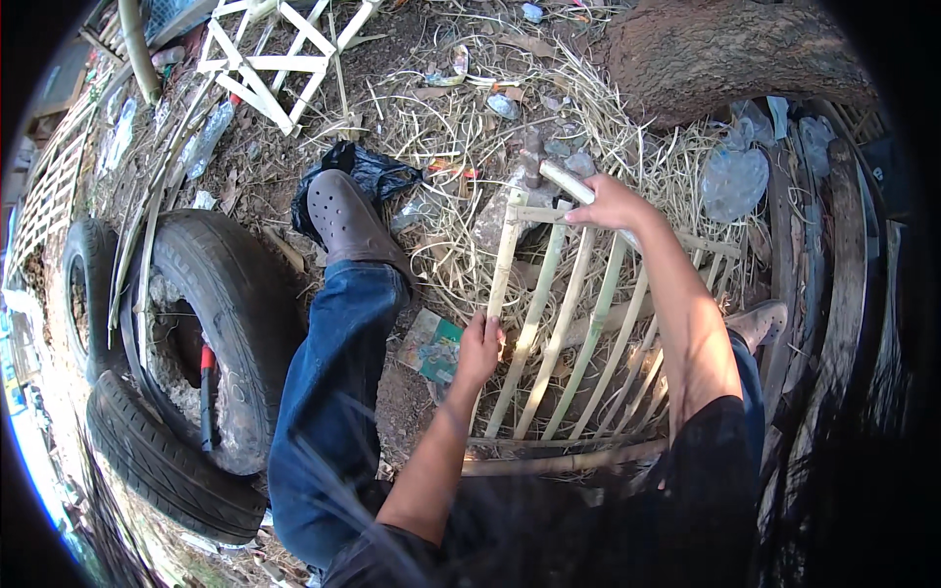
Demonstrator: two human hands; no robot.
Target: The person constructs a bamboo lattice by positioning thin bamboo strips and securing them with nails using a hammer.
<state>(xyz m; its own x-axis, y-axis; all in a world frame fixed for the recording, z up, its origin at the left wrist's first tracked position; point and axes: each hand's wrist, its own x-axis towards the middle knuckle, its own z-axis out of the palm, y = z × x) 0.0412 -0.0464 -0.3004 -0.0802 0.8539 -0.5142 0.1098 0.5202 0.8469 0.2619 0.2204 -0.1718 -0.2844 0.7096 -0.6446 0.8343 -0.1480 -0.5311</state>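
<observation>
Bamboo slat panel (581, 343) between person's legs (333, 363), over dirt ground (394, 431) strewn with pale shavings (642, 162). Left hand (478, 348) at panel's left edge, fingers closed round outermost slat. Right hand (616, 208) over panel's far crosspiece (537, 214), fingers wrapped round hammer (566, 181). Left of panel, worn tyres (230, 269); beyond its right corner, thick log (745, 59). Setting outdoors, sunlit in patches.

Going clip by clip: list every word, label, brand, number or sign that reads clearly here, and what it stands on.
No text reads clearly in this view.
Green printed packaging on the ground, left of the left hand: print too small and blurred to read.
Large tire: any sidewall marking is too small to make out.
Bamboo frame and hammer: no lettering that I can see.
</observation>
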